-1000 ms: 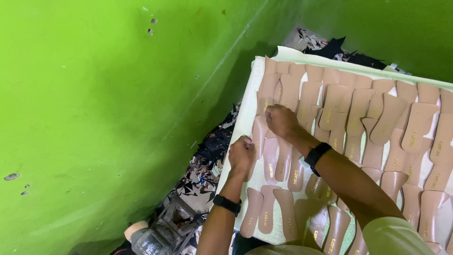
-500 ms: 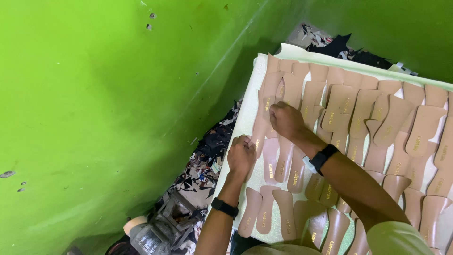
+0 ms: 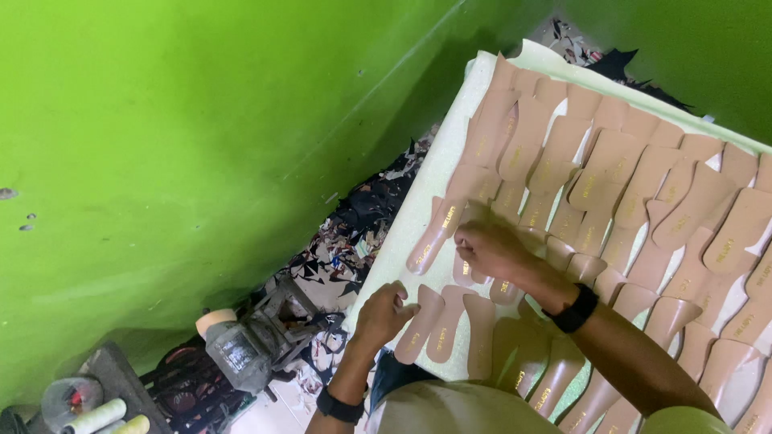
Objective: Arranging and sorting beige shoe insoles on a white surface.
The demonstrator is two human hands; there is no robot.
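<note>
Fingers (image 3: 396, 299) of the left hand (image 3: 382, 315) are curled together against the near edge of a tan insole piece (image 3: 419, 323) at the front of the pale worktop (image 3: 418, 201), pressing on it rather than gripping it. Just beyond, the right hand (image 3: 490, 249) lies flat with its fingers together on another insole piece (image 3: 438, 233) in the next row. To lay these well, I judge each piece should be slid flush beside its neighbour and pressed down evenly, matching the overlapped rows of insoles (image 3: 619, 169) farther back by the green wall (image 3: 201, 145).
</note>
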